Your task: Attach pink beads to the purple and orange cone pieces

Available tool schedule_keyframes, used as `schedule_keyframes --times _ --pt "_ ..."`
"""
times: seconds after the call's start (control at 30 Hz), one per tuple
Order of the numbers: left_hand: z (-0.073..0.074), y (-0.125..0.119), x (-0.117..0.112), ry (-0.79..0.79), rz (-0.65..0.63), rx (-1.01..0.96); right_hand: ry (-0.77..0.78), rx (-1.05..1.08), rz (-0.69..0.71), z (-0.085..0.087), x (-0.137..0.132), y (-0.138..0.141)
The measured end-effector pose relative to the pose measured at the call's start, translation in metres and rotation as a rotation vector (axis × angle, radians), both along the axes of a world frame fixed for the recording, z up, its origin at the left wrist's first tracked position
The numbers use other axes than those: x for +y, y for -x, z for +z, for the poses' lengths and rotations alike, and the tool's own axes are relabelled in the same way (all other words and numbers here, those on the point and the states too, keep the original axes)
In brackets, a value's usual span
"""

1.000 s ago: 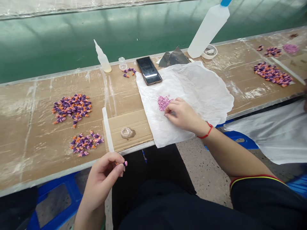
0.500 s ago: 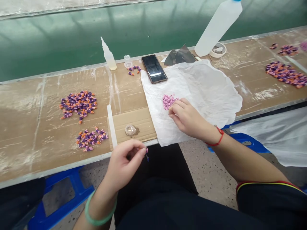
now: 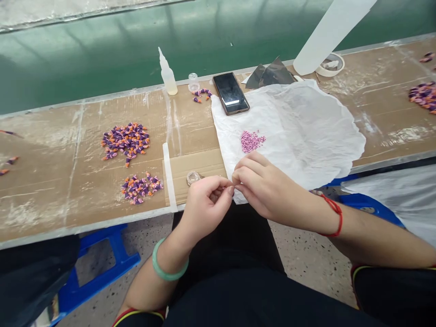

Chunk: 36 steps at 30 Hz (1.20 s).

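Sitting by the left hand, a clear dish (maybe glass)

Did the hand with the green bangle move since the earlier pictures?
Yes. The left hand moved right, toward the right hand. Judged against the cardboard piece, it was below its left corner and now sits below its right part.

The left hand and right hand meet at lower center of the frame, fingers curled and fingertips pinched close together, anything between them hidden. The left forearm rises from the bottom edge; the right forearm enters from the right edge.
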State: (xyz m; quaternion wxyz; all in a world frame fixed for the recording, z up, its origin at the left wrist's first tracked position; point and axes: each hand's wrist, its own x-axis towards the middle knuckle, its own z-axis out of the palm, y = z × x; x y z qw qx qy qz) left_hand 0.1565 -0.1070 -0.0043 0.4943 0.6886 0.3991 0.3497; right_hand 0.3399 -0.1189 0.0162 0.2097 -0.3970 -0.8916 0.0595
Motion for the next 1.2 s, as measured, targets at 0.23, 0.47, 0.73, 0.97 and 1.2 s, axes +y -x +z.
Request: schedule_keyframes --times 0.23,0.47,0.73,0.97,1.2 --pt "-0.001 0.000 0.000 0.073 0.037 -0.064 0.056 0.134 -0.026 0.004 -0.004 0.003" --pt "0.004 0.006 -0.004 0.131 0.057 -0.148 0.382 0.423 -0.125 0.009 -0.006 0.004" --pt "0.004 0.012 -0.006 0.167 0.044 -0.171 0.391 0.436 -0.084 0.009 -0.002 0.012" --pt "-0.001 0.046 -0.016 0.264 0.140 -0.240 0.418 0.292 0.067 0.012 0.019 0.018" --pt "-0.016 0.075 -0.020 0.301 0.269 -0.225 0.359 -0.046 0.151 0.007 0.063 0.049"
